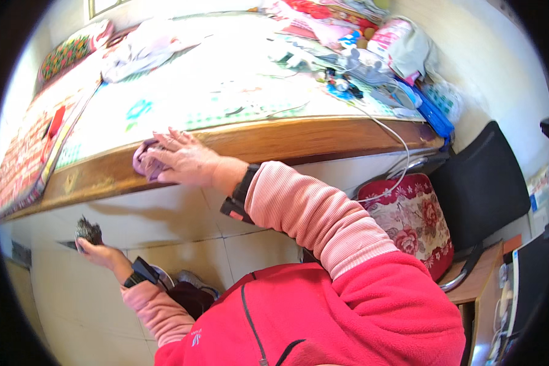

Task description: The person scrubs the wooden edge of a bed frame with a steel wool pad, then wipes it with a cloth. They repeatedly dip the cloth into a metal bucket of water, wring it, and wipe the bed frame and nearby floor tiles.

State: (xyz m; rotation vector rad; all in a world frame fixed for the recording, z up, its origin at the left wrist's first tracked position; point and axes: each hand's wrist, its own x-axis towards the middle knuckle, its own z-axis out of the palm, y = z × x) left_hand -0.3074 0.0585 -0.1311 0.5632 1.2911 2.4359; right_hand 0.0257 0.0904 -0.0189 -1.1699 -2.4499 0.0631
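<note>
My right hand (186,160) presses a bunched purple cloth (141,160) against the wooden side board (274,139) of a bed, its fingers curved over the cloth. Lower and to the left, my left hand (102,254) is closed around a dark grey, wiry clump (89,230) that looks like a steel wool scrubber. The left hand hangs above the tiled floor, apart from the bed. Part of the purple cloth is hidden under the right fingers.
On the bed lie a patterned pillow (73,55), a red striped mat (36,134) and piled clothes (348,24). A white cable (402,146) droops over the edge at right. Beside it stands a black-backed chair (485,177) with a floral cushion (405,222), near a wooden desk (479,277).
</note>
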